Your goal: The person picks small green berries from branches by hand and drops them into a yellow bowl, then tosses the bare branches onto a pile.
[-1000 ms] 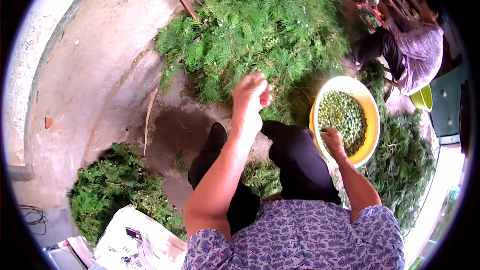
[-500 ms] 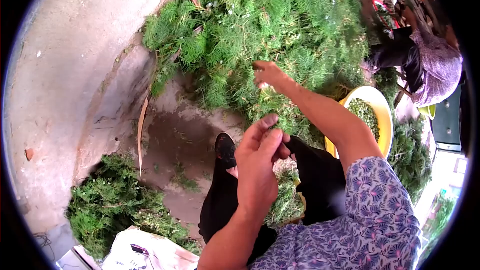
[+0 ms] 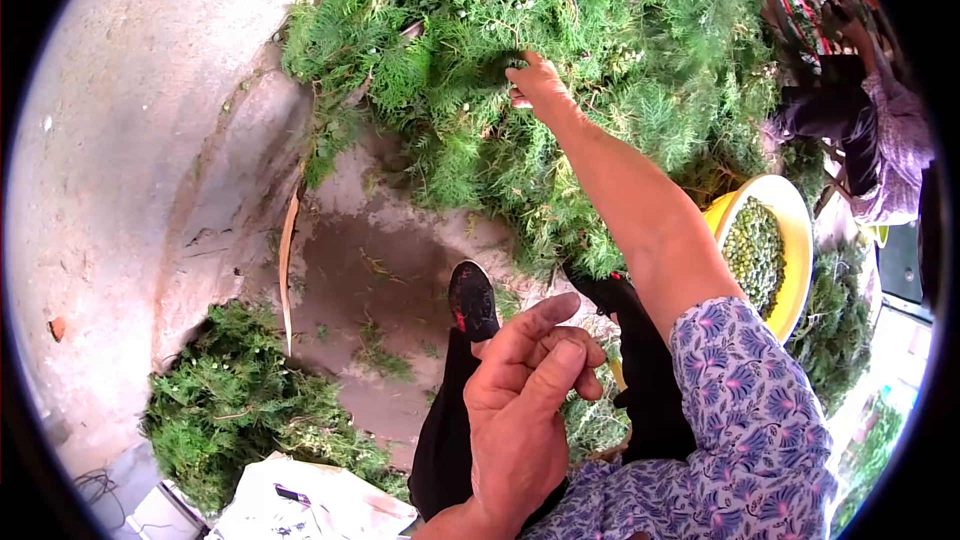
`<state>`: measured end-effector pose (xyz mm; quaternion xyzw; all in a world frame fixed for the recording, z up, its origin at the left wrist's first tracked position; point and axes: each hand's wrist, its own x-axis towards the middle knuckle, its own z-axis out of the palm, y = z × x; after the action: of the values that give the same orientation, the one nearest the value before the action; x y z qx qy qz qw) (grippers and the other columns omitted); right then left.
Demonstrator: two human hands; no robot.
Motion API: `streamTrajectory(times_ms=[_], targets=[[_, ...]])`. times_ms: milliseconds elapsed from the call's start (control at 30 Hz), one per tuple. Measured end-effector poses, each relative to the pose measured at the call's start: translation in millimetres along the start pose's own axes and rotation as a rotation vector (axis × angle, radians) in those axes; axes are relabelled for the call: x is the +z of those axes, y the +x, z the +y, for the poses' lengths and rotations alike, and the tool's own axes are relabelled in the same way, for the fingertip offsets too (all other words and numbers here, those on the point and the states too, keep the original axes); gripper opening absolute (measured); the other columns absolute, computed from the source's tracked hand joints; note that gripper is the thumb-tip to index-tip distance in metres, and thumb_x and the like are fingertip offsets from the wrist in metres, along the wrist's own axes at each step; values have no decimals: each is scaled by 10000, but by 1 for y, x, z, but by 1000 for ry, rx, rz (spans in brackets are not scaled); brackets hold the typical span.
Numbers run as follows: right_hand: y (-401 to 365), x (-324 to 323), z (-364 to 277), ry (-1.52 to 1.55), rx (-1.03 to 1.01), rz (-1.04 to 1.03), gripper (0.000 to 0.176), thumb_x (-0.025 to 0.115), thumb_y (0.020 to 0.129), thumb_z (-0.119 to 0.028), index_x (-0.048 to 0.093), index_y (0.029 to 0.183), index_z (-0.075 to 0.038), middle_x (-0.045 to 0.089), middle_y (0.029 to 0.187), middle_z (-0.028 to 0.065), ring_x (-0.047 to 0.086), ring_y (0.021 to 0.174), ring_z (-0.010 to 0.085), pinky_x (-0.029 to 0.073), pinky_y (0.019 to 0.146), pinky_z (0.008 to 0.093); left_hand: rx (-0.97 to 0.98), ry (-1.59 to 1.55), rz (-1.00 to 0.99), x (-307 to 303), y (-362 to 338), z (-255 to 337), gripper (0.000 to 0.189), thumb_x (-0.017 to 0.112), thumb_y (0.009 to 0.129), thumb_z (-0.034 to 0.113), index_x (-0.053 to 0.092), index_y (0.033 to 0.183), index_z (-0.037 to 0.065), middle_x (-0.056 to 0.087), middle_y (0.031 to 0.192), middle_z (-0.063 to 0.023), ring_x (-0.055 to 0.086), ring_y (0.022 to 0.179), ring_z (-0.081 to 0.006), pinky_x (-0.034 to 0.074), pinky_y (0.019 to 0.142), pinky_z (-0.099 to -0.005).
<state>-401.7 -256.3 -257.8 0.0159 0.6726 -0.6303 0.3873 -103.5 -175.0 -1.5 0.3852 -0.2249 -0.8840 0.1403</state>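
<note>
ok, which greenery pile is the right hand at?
The top pile, biggest in view: the right hand is at its foliage. The bottom-left pile and rightmost pile have neither hand at them.

Berries (image 3: 755, 255) in tub (image 3: 798, 265), right of branch pile (image 3: 655, 80).

Stained floor (image 3: 370, 265), green branches (image 3: 650, 35) (in heaps)

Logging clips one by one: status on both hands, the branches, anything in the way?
Right hand at the conifer branches, contact unclear. Left hand loosely curled, grasp unclear. Yellow bucket to one side; nothing visibly blocking either hand.
</note>
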Motion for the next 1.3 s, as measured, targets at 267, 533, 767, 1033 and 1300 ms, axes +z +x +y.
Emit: streamTrajectory(times_ms=[267,533,767,1033,1300], targets=[[-5,3,-9,-78,12,32,523,603,810,-81,390,1287,-94,560,788,71,491,494,125,418,364,250,-7,2,14,-1,-2,-1,298,546,844,62,500,1120,-41,558,763,-97,494,621,-134,413,575,-235],[-24,-24,-6,-380,-229,305,175,663,763,-96,591,871,21,553,675,57,484,539,135,404,453,290,46,-1,7,2,3,-2,272,567,833,66,518,1085,-22,560,761,-82,495,611,-120,418,570,-219],[-137,-58,-51,80,-295,140,142,678,719,-40,616,809,51,570,643,62,494,485,122,416,423,293,267,18,7,-4,8,-2,188,510,866,35,538,1049,5,566,798,-56,510,620,-90,429,570,-198],[-325,-80,-94,-328,-508,80,229,711,702,-101,652,891,15,651,795,96,587,648,116,491,589,259,833,326,36,16,-10,-28,157,566,841,13,608,990,-8,603,827,-49,547,682,-90,447,578,-197],[-446,-74,-55,-630,-1104,201,208,713,667,-71,637,859,-53,537,716,90,548,656,227,455,601,324,1086,496,8,45,-73,-68,233,622,806,23,549,1019,-38,589,872,-43,532,767,-78,447,708,-212]])
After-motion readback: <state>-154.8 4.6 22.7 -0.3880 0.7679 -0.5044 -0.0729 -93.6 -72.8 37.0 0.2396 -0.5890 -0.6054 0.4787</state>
